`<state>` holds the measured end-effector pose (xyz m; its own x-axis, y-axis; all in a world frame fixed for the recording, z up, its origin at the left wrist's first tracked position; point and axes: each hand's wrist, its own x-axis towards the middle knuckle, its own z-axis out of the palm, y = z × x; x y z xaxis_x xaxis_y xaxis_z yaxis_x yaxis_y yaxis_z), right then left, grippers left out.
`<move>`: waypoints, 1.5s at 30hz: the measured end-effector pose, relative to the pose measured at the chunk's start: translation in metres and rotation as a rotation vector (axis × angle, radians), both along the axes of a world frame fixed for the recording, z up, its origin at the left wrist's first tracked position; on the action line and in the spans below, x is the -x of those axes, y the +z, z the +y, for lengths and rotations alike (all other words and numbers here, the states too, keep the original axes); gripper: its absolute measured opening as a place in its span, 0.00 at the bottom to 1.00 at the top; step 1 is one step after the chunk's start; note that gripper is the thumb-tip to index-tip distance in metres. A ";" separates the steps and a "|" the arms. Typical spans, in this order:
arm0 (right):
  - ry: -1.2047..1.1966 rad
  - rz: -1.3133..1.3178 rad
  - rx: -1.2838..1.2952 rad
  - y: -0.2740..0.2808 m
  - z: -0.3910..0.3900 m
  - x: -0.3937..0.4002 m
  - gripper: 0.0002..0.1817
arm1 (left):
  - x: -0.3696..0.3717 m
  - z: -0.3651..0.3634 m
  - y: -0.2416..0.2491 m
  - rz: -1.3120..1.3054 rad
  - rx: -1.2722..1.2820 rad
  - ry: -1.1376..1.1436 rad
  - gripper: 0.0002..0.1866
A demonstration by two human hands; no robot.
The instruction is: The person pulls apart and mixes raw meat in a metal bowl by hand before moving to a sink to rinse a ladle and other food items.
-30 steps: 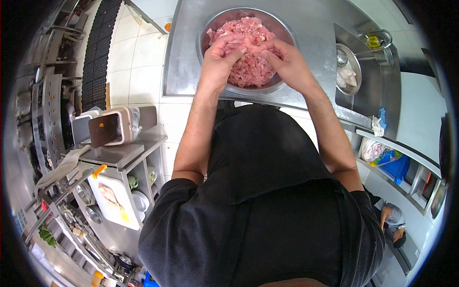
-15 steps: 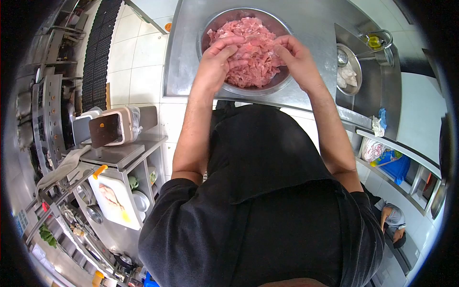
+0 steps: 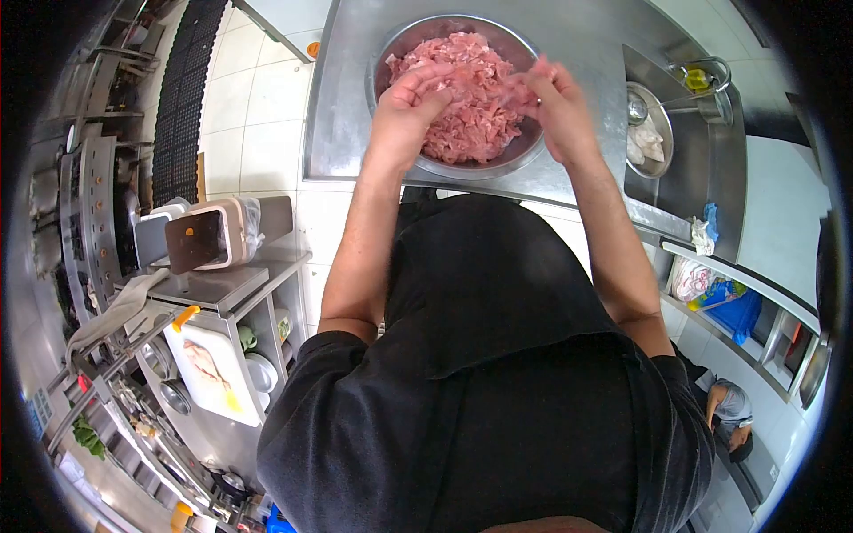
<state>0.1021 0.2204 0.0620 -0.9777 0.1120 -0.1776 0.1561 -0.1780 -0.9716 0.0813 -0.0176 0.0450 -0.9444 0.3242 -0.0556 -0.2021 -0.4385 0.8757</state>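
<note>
A large round metal bowl [image 3: 526,158] heaped with thin pieces of pink raw meat [image 3: 471,124] stands on the steel counter [image 3: 582,53]. Above the left part of the bowl is my left hand [image 3: 413,111], its thumb and fingers bent toward each other around what looks like a bit of meat, hard to tell from the heap behind. My right hand [image 3: 560,107], blurred by motion, is over the bowl's right rim with its fingers closed on a piece of meat.
At the right, a sink [image 3: 697,169] holds a metal bowl [image 3: 662,160] with pale pieces and a ladle. A cutting board [image 3: 209,369] with food lies at the lower left, below upright containers [image 3: 233,233]. Another person [image 3: 733,404] is at the lower right.
My right hand has moved slightly right and turned, away from my left hand. My left hand has shifted a little, with its thumb farther right.
</note>
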 end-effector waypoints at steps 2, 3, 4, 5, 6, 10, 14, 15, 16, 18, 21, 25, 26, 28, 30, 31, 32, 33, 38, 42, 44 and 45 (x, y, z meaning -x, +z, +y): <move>-0.038 -0.013 0.027 -0.007 -0.014 0.000 0.15 | -0.003 0.006 0.008 0.159 0.208 0.059 0.16; 0.011 -0.050 -0.002 -0.003 -0.020 -0.001 0.16 | -0.005 0.010 0.006 0.175 0.193 0.067 0.15; 0.059 -0.086 -0.031 0.003 -0.024 -0.003 0.17 | -0.006 0.014 0.003 0.190 0.179 0.074 0.14; 0.107 -0.122 -0.060 0.007 -0.029 -0.004 0.18 | -0.007 0.017 0.002 0.206 0.163 0.081 0.12; 0.126 -0.077 -0.085 0.007 -0.036 -0.002 0.19 | -0.008 0.019 0.004 0.322 0.273 0.126 0.11; 0.147 0.045 -0.133 0.003 -0.043 0.005 0.24 | -0.012 0.023 0.007 0.513 0.439 0.194 0.09; 0.156 0.015 -0.138 0.000 -0.036 0.009 0.25 | -0.009 0.021 -0.006 0.273 0.208 0.158 0.08; 0.159 -0.025 -0.137 0.004 -0.036 0.008 0.24 | -0.008 0.018 -0.008 0.244 0.211 0.143 0.08; 0.162 -0.065 -0.135 0.009 -0.036 0.006 0.23 | -0.007 0.014 -0.010 0.215 0.213 0.128 0.08; 0.159 -0.075 -0.150 0.012 -0.037 0.006 0.21 | -0.006 0.013 -0.005 0.061 0.043 0.101 0.09; 0.171 -0.012 -0.201 0.013 -0.039 0.008 0.19 | -0.004 0.015 0.014 -0.144 -0.205 0.098 0.11; 0.245 -0.024 -0.206 0.024 -0.038 0.006 0.16 | -0.001 0.014 -0.002 -0.027 0.001 0.072 0.13; 0.259 -0.029 -0.190 0.025 -0.038 0.006 0.16 | 0.000 0.014 -0.006 -0.011 0.005 0.037 0.13; 0.255 0.011 -0.181 0.025 -0.039 0.006 0.11 | -0.001 0.018 -0.002 0.015 -0.021 0.063 0.11; 0.254 0.012 -0.174 0.022 -0.037 0.007 0.11 | -0.001 0.019 -0.005 0.044 0.003 0.080 0.09; 0.255 -0.006 -0.172 0.018 -0.034 0.009 0.12 | 0.002 0.019 -0.010 0.062 0.039 0.084 0.08; 0.256 -0.024 -0.170 0.016 -0.032 0.009 0.13 | 0.003 0.020 -0.014 0.079 0.075 0.088 0.08; 0.203 -0.055 -0.147 0.018 -0.032 0.010 0.14 | 0.003 0.019 -0.014 0.062 0.143 0.079 0.09; 0.072 -0.095 0.028 0.002 -0.011 0.017 0.18 | 0.009 0.006 -0.014 0.303 0.773 0.062 0.21; 0.041 -0.072 0.009 0.015 -0.012 0.015 0.16 | 0.002 0.016 -0.019 0.544 1.004 0.244 0.31; 0.036 -0.048 -0.018 0.019 -0.014 0.012 0.14 | 0.002 0.021 -0.014 0.607 0.881 0.282 0.33; 0.054 -0.040 -0.024 0.023 -0.017 0.011 0.14 | 0.002 0.024 -0.010 0.588 0.800 0.238 0.33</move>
<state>0.0908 0.2039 0.0852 -0.9745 0.0636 -0.2150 0.2041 -0.1453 -0.9681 0.0788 0.0068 0.0352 -0.9269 0.1956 0.3203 0.3708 0.3459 0.8619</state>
